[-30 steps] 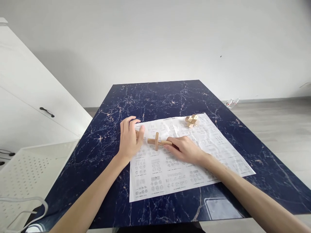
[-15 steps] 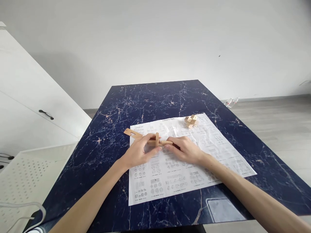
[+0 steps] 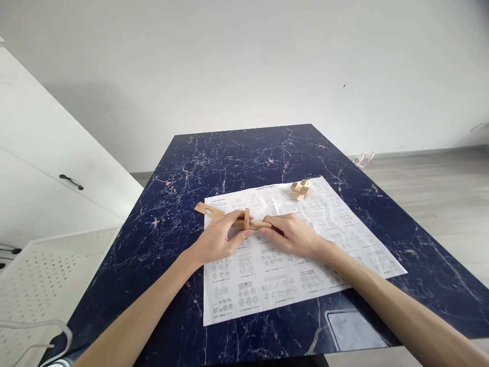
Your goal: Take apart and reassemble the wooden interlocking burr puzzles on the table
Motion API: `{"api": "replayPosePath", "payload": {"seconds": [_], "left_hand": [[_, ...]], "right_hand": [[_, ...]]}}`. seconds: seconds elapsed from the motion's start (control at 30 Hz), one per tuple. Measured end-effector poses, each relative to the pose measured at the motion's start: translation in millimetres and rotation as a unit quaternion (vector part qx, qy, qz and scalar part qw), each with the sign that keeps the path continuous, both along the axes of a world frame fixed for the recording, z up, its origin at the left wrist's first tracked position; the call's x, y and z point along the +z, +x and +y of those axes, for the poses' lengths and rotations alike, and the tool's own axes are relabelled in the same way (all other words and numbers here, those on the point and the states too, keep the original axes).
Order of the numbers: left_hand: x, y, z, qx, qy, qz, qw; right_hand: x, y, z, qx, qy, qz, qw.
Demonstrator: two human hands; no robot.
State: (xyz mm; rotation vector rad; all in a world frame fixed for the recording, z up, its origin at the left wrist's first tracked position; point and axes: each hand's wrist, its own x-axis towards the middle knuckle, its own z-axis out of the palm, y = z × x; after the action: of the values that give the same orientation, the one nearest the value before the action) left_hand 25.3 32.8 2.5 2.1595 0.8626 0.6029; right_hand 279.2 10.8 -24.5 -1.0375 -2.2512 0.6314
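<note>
Between my hands are joined wooden puzzle pieces [image 3: 247,218], one standing upright across another that lies sideways. My left hand [image 3: 219,235] grips them from the left, thumb and fingers closed around the upright piece. My right hand [image 3: 290,233] pinches the right end of the sideways piece. A flat wooden piece with a cut-out slot [image 3: 208,209] lies just beyond my left knuckles, partly over the sheet's edge. Beneath everything spreads a printed instruction sheet [image 3: 263,285] with rows of small diagrams. An interlocked wooden burr puzzle [image 3: 301,189] rests on its far right part.
The sheet lies on a dark blue marbled table [image 3: 237,158]. A flat, pale rectangular object [image 3: 355,330] is at the near right edge. To the left stand a white cabinet [image 3: 46,148] and a perforated white surface [image 3: 46,275] with a cable [image 3: 49,322].
The hands and the wooden pieces keep nearly the same position. The burr puzzle looks slightly shifted in its pose, and the view has moved a little.
</note>
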Motion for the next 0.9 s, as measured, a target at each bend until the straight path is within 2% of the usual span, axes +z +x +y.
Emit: {"api": "replayPosePath", "payload": {"seconds": [0.13, 0.33, 0.67, 0.9], "left_hand": [[-0.4, 0.9, -0.8, -0.001, 0.007, 0.006, 1.0], [1.9, 3.2, -4.8, -0.013, -0.021, 0.019, 1.0], [-6.0, 2.7, -7.4, 0.017, -0.048, 0.0, 0.999], [-1.7, 3.0, -9.6, -0.001, -0.063, -0.019, 0.998]], "right_hand": [[1.5, 1.5, 0.6, 0.001, 0.005, -0.008, 1.0], [-0.2, 2.8, 1.7, 0.005, 0.009, -0.011, 1.0], [-2.5, 3.5, 0.5, -0.007, 0.007, -0.011, 1.0], [-5.5, 3.3, -1.0, -0.001, 0.018, -0.015, 1.0]]}}
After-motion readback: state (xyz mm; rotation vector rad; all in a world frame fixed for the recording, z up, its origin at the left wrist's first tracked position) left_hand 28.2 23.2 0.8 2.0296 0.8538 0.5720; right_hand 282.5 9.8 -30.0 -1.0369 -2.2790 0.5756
